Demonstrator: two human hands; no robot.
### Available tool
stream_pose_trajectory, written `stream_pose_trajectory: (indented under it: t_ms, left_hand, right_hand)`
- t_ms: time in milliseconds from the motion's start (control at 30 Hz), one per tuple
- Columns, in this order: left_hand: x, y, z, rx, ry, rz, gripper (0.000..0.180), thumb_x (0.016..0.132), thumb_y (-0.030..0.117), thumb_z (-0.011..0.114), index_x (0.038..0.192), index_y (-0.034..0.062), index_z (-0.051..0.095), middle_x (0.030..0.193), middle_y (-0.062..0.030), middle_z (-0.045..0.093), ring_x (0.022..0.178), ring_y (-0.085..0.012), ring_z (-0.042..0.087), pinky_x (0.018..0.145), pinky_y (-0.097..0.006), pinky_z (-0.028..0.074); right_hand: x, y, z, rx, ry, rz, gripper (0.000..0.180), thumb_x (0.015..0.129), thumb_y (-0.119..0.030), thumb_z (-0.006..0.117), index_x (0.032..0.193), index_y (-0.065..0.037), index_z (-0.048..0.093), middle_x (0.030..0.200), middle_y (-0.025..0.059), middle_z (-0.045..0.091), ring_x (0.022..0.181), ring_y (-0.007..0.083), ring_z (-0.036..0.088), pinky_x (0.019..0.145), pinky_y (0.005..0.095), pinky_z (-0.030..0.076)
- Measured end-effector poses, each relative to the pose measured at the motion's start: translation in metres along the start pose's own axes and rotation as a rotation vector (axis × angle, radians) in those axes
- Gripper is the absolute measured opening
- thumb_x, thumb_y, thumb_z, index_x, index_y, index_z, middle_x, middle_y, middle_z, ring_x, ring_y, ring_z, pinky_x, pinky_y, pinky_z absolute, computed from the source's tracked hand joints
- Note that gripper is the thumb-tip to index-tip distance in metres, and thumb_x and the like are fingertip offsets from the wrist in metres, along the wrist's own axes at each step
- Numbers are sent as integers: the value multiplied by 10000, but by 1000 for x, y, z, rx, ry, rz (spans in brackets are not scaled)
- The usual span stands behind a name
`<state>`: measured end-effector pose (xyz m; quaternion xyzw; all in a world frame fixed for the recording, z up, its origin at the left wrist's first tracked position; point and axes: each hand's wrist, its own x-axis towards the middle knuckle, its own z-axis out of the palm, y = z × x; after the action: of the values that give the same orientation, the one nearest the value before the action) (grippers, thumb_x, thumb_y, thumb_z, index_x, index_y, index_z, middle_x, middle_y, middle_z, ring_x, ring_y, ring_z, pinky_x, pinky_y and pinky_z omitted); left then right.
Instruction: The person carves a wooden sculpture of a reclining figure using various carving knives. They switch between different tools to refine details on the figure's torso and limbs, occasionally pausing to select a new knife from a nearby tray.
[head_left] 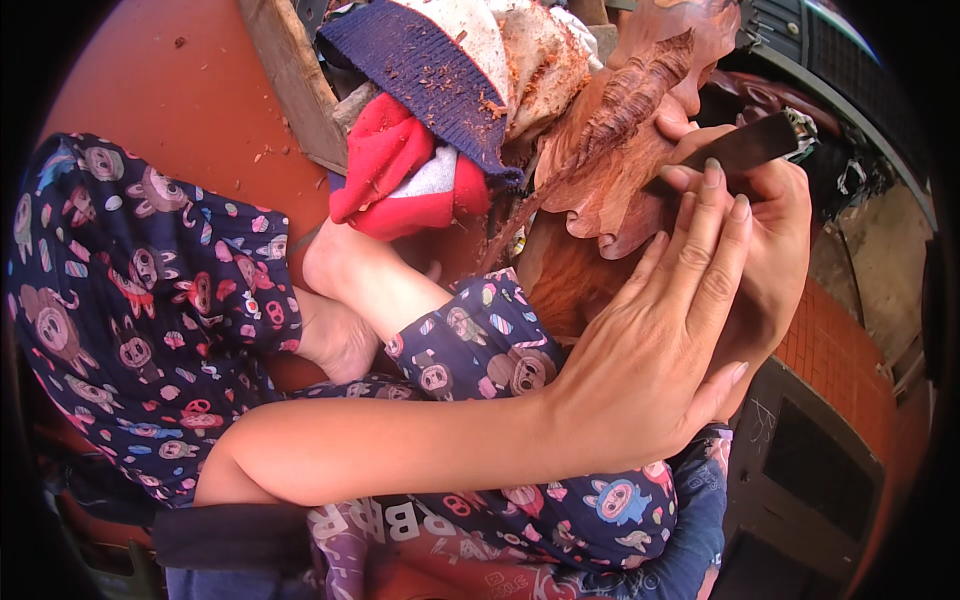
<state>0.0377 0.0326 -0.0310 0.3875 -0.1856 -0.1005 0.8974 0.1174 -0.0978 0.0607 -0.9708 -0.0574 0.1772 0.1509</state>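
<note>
Both hands up at 2 o'clock: right hand point(775, 235) gripping a dark chisel point(735, 152), left hand point(665, 330) flat over it, against the reddish wood carving point(625, 150).

— What colour is the carved wood piece point(620, 150)?

— Reddish brown all over, with paler streaks along the ridged carving near its top. The chisel blade point(740, 150) against it is dark, almost black.

— And the cloths?

— The knitted cloth point(420, 65) is navy blue, flecked with reddish wood shavings; beneath it lies a red cloth point(395, 165) with a grey-white patch.

— The clothing?

— The patterned trousers point(130, 290) are dark navy, printed with pink, grey and light blue cartoon pigs. The floor point(190, 100) is plain orange-red.
</note>
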Motion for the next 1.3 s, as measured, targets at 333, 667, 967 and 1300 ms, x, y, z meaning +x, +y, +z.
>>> stream_pose_trajectory:
  t_ms: [333, 667, 967, 1300]
  left_hand:
    - [11, 6, -16, 128, -98, 171, 819, 881, 165, 642, 1528, -145, 246, 1582, -365, 259, 1478, -481, 279, 1183, -546, 279]
    - [45, 33, -61, 305, 113, 310, 273, 763, 32, 804, 1024, 12, 729, 950, -99, 682, 872, -276, 634, 847, -383, 478]
    - [203, 45, -284, 998, 381, -174, 313, 900, 212, 760, 1117, -13, 744, 908, -123, 769, 768, -158, 715, 710, -307, 553]
    - [307, -78, -331, 1420, 233, -513, 260, 828, 303, 822, 938, 68, 807, 769, -62, 766, 747, -192, 739, 795, -346, 560]
  right_hand:
    - [-21, -12, 7, 314, 336, 22, 201, 892, -10, 674, 1075, 74, 666, 1096, 156, 712, 1030, 224, 692, 882, 332, 552]
    - [-47, -43, 5, 136, 68, -105, 304, 792, -24, 710, 1089, 36, 674, 890, 129, 694, 775, 250, 678, 700, 347, 508]
    - [-30, -20, 13, 535, 125, 11, 313, 827, 3, 720, 1139, 25, 697, 893, 118, 694, 808, 175, 699, 717, 276, 553]
    - [-39, 28, 30, 591, 327, 17, 208, 840, 37, 686, 1042, 42, 730, 922, 95, 698, 813, 135, 693, 722, 251, 555]
